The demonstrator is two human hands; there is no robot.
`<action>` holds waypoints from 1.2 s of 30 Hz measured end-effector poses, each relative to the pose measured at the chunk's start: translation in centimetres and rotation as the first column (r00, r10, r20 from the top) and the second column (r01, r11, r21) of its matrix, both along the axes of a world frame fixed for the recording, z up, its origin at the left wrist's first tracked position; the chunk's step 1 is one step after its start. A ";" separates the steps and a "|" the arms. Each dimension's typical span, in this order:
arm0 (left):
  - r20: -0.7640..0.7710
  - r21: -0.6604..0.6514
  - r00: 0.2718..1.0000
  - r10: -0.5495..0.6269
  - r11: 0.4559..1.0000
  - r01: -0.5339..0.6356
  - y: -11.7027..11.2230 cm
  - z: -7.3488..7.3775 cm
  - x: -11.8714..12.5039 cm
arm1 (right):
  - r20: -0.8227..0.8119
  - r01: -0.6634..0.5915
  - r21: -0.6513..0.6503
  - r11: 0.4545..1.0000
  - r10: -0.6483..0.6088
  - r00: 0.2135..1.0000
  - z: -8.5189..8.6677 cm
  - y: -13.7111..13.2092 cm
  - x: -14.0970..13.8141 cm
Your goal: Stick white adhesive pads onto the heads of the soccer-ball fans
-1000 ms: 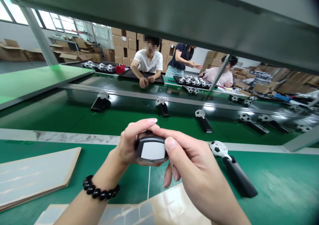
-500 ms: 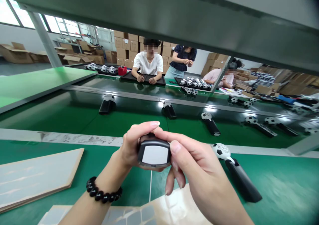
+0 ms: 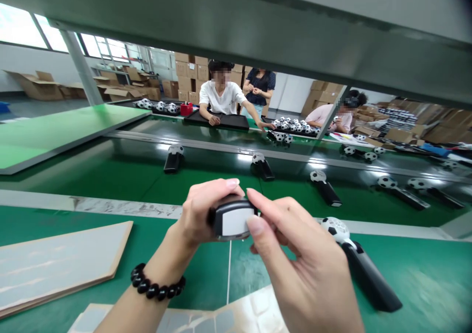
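Note:
My left hand is wrapped round a small black part with a pale grey face, held up over the green bench. My right hand pinches the right side of that same part, thumb on its front edge and index finger on top. A black bead bracelet sits on my left wrist. Just right of my hands lies a black handle with a soccer-ball head on the bench.
A sheet of grey stickers lies below my hands and a flat board to the left. Several ball-headed handles ride the green conveyor beyond. Three people work across it beside trays of balls. A metal beam hangs overhead.
My hands with the part have drifted slightly right and up. My right thumb has slid onto the part's front. The worker opposite reached an arm out toward the ball tray.

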State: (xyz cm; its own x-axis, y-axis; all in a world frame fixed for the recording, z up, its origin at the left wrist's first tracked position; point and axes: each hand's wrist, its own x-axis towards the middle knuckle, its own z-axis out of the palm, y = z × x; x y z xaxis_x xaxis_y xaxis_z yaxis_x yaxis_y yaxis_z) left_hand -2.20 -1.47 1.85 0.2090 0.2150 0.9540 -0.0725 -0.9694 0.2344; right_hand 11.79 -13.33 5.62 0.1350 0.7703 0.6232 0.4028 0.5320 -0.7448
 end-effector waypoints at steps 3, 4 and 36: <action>0.023 0.202 0.995 0.099 0.974 -0.102 0.4 0.0 0.0 | 0.141 0.133 0.282 0.950 -0.179 0.974 -1.1 0.6 -0.7; 0.026 0.230 0.990 0.142 0.963 -0.144 0.4 0.0 0.1 | 0.171 0.148 0.335 0.931 -0.214 0.962 -1.3 0.7 -0.9; -0.171 0.385 0.784 0.596 0.773 -0.504 1.9 -0.7 0.6 | -0.252 -0.004 -0.203 0.979 -0.048 0.966 -2.5 4.2 0.5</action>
